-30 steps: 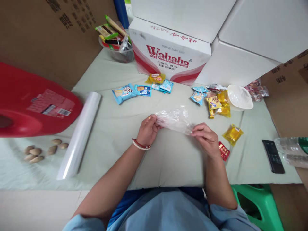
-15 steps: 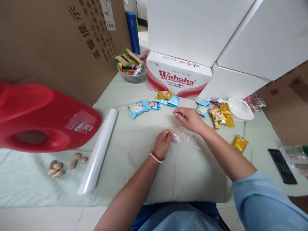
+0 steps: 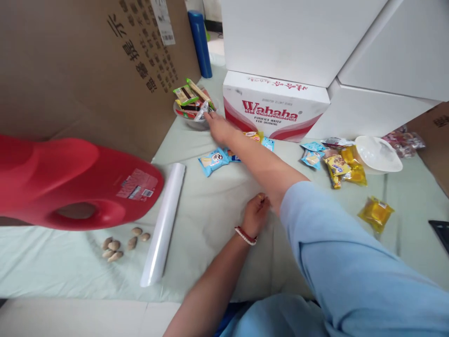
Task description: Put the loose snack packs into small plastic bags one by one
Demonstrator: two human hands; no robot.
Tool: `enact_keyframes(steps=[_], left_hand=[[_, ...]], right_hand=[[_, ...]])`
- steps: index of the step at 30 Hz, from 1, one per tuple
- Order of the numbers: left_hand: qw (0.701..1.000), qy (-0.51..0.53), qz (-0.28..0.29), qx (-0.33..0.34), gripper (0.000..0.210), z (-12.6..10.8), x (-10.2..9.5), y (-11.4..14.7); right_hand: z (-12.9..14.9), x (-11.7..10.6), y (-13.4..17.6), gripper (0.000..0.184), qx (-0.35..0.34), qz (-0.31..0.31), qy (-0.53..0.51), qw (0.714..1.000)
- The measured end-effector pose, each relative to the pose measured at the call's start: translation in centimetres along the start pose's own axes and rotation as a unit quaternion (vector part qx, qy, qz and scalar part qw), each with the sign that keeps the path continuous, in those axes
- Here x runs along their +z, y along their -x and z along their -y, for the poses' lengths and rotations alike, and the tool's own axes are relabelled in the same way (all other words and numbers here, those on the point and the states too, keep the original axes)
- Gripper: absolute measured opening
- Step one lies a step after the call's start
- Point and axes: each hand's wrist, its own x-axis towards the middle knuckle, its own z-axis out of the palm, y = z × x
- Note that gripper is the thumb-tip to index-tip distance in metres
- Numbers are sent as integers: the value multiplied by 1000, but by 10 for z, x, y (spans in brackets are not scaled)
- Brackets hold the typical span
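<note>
My right hand reaches across to a clear plastic bowl at the back left, which is full of wrapped snacks. Its stretched fingers touch a silver packet at the bowl's near side. Green-wrapped bars lie on top in the same bowl. My left hand, with a red and white bracelet at the wrist, is closed low over the table on a clear plastic bag, now mostly hidden behind my right forearm. Under that forearm a blue snack packet and a yellow one show in part.
A Wahaha carton stands at the back under white boxes. Yellow packets, blue packets and a white bowl lie at right. A red jug, a plastic film roll and several brown nuts are at left.
My right hand has moved from above the plastic bag to the snack bowl at the back left. Another person's hand behind that bowl is gone from view. My left hand stays closed.
</note>
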Motion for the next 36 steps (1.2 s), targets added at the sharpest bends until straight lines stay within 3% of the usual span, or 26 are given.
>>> enact_keyframes(steps=[3,7,11,14,18,21,23,24,27,29,30,33,36], left_hand=[[999,17,29,3,32,-4,0,1],[999,22,22,20,37,3,1,-2],[999,8,19,38,40,14,0,-5],[999,-4,16,46,41,17,0,-7],[998,-29,13,55,44,18,0,-8],[998,-43,8,48,43,18,0,-8],[998,-48,7,45,42,17,0,-8],[998,-50,7,45,42,16,-1,-8],[997,-58,5,46,40,14,-2,-8],[997,-61,3,48,40,12,-2,-8],[997,-62,3,49,40,11,-2,-8],[997,-62,4,50,41,8,-2,-9],[997,-63,5,49,41,7,-2,-8]], right_hand=[[-3,10,-4,30,7,-5,-6,1000],[0,10,22,30,-20,21,9,1000],[2,-8,65,19,-68,66,41,995],[1,-30,106,22,-112,77,65,989],[-9,-71,174,23,-143,-23,35,989],[-29,-106,218,18,-57,-135,-79,986],[-50,-127,235,18,53,-192,-210,957],[-62,-135,240,18,117,-213,-286,927],[-93,-155,245,23,293,-277,-479,780],[-106,-165,245,29,348,-317,-546,693],[-109,-170,246,31,352,-330,-568,667],[-108,-186,246,33,310,-330,-620,640],[-99,-200,246,33,271,-297,-637,658]])
